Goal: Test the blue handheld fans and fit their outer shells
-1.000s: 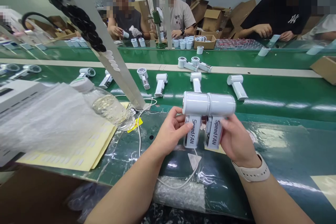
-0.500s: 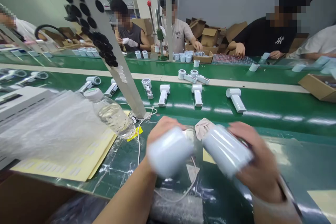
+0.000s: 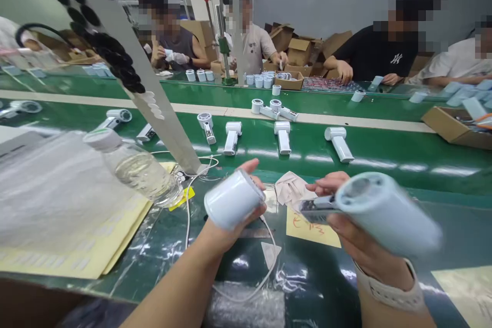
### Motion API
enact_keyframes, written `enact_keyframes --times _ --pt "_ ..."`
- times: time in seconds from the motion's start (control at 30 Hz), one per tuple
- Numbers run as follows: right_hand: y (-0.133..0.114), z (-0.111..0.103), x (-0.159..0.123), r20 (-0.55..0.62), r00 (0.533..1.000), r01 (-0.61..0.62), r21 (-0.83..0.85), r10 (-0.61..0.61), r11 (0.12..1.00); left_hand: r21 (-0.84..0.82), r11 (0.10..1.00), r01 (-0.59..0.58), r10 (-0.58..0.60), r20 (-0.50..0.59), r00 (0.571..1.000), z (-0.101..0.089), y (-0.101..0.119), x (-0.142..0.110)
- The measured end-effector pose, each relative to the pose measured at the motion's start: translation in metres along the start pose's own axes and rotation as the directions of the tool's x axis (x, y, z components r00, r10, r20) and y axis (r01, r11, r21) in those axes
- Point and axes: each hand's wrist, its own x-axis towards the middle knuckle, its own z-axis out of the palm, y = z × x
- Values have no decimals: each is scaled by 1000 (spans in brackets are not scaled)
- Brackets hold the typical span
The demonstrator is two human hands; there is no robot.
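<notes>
My left grip (image 3: pixel 234 233) is clamped around a white cylindrical plastic handheld fan (image 3: pixel 233 200) and my right grip (image 3: pixel 348 225) around a matching fan (image 3: pixel 386 212), both held above the glossy green worktop (image 3: pixel 403 146), while a row of similar white fans (image 3: pixel 282 137) stands further along, untouched by my hands.

Your left forearm (image 3: pixel 172 279) and right forearm (image 3: pixel 394 315) rise from the bottom of the view and angle inward, well apart. Your left hand (image 3: pixel 230 238) is closed, one fingertip (image 3: pixel 251 165) pointing up past what it holds. Your right hand (image 3: pixel 357 238) is blurred and also closed, its fingers (image 3: pixel 326 180) reaching left, its wrist (image 3: pixel 380 279) bent.
</notes>
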Motion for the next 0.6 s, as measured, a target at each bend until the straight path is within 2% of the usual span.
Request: enact_keyframes --times 0.07,0.2,0.3,0.4,0.6 --pt "5 4 1 9 1000 -3 -37 3 999 34 999 29 -30 24 999 -3 -3 -1" --pt "12 13 1 100 992 -81 47 76 996 66 995 81 -83 28 996 -5 -9 -6" --pt "14 17 0 100 988 -122 61 115 991 46 995 87 -91 111 990 -3 -9 -11" --pt "18 19 0 116 984 -138 43 133 989 24 1000 5 -10 196 981 0 -8 -13" --pt "26 21 1 96 977 -189 -19 190 982 180 971 -156 105 265 959 2 -10 -10"
